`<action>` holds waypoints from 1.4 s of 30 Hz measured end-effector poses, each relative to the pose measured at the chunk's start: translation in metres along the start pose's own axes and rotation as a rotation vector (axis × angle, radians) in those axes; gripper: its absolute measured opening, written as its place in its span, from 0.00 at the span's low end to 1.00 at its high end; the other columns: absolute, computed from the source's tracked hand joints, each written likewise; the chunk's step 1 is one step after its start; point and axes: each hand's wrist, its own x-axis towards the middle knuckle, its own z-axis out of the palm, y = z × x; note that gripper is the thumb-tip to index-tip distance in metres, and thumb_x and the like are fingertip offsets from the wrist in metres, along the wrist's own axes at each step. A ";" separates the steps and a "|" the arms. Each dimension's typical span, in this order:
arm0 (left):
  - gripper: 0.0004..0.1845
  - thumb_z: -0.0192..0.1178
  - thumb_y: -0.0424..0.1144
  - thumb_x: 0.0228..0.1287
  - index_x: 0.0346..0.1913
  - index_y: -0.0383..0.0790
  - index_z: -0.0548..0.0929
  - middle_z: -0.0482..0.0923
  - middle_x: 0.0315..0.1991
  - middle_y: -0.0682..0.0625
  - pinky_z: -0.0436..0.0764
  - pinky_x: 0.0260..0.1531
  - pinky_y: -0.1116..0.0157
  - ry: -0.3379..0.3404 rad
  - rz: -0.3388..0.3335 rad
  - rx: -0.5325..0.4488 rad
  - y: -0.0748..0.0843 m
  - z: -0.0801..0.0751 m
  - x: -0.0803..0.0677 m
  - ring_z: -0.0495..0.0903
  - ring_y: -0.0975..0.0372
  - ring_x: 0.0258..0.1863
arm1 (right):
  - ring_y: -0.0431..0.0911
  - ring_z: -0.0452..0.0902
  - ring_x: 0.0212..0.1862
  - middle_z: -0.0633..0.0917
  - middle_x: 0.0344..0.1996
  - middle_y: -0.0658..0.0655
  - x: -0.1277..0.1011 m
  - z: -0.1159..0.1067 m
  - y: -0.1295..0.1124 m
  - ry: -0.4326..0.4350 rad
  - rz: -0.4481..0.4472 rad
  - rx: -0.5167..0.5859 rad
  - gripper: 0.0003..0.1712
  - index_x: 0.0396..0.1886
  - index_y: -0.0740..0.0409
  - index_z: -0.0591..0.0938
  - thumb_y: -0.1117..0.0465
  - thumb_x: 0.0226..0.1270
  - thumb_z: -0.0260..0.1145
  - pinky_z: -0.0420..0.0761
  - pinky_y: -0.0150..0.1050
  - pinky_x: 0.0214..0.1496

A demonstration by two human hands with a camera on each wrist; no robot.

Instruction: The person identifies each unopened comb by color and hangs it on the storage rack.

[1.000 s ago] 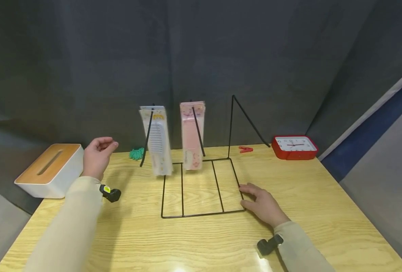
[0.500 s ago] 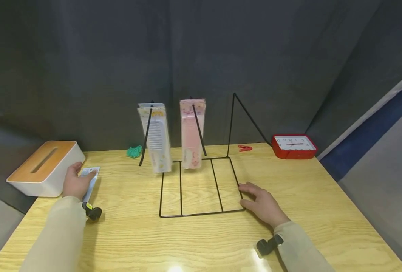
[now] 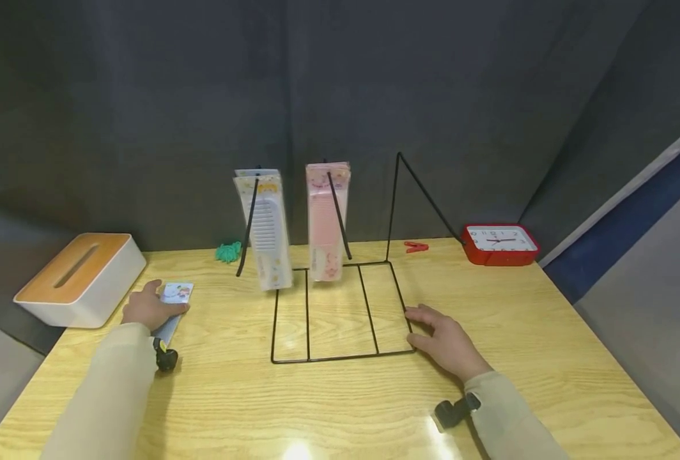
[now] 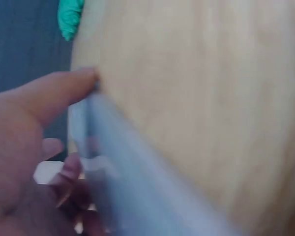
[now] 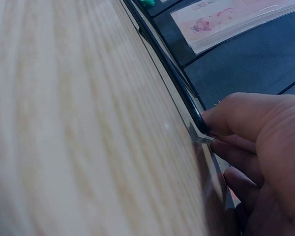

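My left hand [image 3: 146, 306] grips a light-blue packaged comb [image 3: 177, 292] by its long edges, near the table at left. Its printed header shows beyond the fingers, and the hand covers the middle. Seen from the left wrist, the packet [image 4: 123, 177] is blurred, with the thumb along one edge. My right hand [image 3: 443, 342] pinches the front right corner of a black wire rack [image 3: 340, 358], thumb on the rod in the right wrist view. White-and-blue packaged combs [image 3: 264, 230] hang on the rack's left hook, pink packaged combs [image 3: 324, 220] on the middle one. The right hook holds nothing.
A white tissue box [image 3: 110, 281] with a wooden lid stands just left of my left hand. Behind the rack lie a green tangled bundle [image 3: 227, 252] and a red clip [image 3: 416, 246]. A red clock [image 3: 501, 255] sits at back right, before a dark curtain.
My left hand, empty and raised a second ago, went down beside the tissue box, took the packaged comb and has shifted right with it. The right hand stays on the rack.
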 end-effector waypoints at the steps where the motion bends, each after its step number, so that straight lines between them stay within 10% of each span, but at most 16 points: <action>1: 0.58 0.68 0.61 0.57 0.76 0.26 0.50 0.59 0.64 0.18 0.74 0.43 0.44 -0.040 0.001 -0.003 0.003 -0.002 -0.001 0.68 0.31 0.53 | 0.64 0.58 0.74 0.67 0.73 0.66 0.000 0.000 0.000 0.000 -0.002 -0.003 0.30 0.67 0.55 0.78 0.55 0.67 0.70 0.58 0.64 0.73; 6: 0.57 0.71 0.59 0.55 0.70 0.18 0.55 0.67 0.58 0.22 0.74 0.36 0.58 -0.163 0.028 -0.021 0.009 -0.010 -0.008 0.75 0.45 0.41 | 0.63 0.59 0.74 0.68 0.72 0.66 0.001 -0.001 -0.001 0.007 -0.008 -0.006 0.29 0.67 0.56 0.78 0.56 0.67 0.71 0.58 0.63 0.73; 13: 0.40 0.59 0.55 0.71 0.66 0.22 0.61 0.68 0.61 0.22 0.76 0.44 0.50 -0.064 0.116 -0.077 0.011 -0.004 -0.016 0.75 0.40 0.49 | 0.64 0.58 0.74 0.67 0.73 0.66 0.000 -0.001 -0.001 0.005 -0.002 -0.006 0.29 0.67 0.56 0.78 0.56 0.67 0.71 0.58 0.63 0.73; 22: 0.21 0.48 0.45 0.80 0.67 0.41 0.61 0.70 0.63 0.31 0.79 0.34 0.62 -0.042 0.129 -0.540 0.046 -0.002 -0.060 0.78 0.57 0.41 | 0.64 0.57 0.75 0.67 0.73 0.66 -0.001 -0.001 -0.002 0.001 0.002 -0.011 0.30 0.67 0.55 0.78 0.56 0.67 0.70 0.57 0.64 0.73; 29: 0.08 0.50 0.37 0.79 0.51 0.36 0.68 0.69 0.52 0.45 0.78 0.39 0.69 0.070 0.280 -0.717 0.071 -0.004 -0.108 0.72 0.61 0.46 | 0.64 0.57 0.75 0.67 0.73 0.66 -0.001 0.000 -0.004 -0.001 -0.006 -0.014 0.29 0.67 0.56 0.78 0.56 0.67 0.70 0.57 0.64 0.73; 42: 0.04 0.55 0.25 0.73 0.47 0.30 0.73 0.81 0.41 0.49 0.83 0.30 0.69 0.069 0.684 -0.993 0.144 -0.020 -0.201 0.81 0.63 0.37 | 0.65 0.57 0.74 0.66 0.73 0.67 -0.001 -0.001 -0.003 -0.013 -0.009 -0.013 0.29 0.67 0.57 0.78 0.56 0.68 0.70 0.57 0.65 0.73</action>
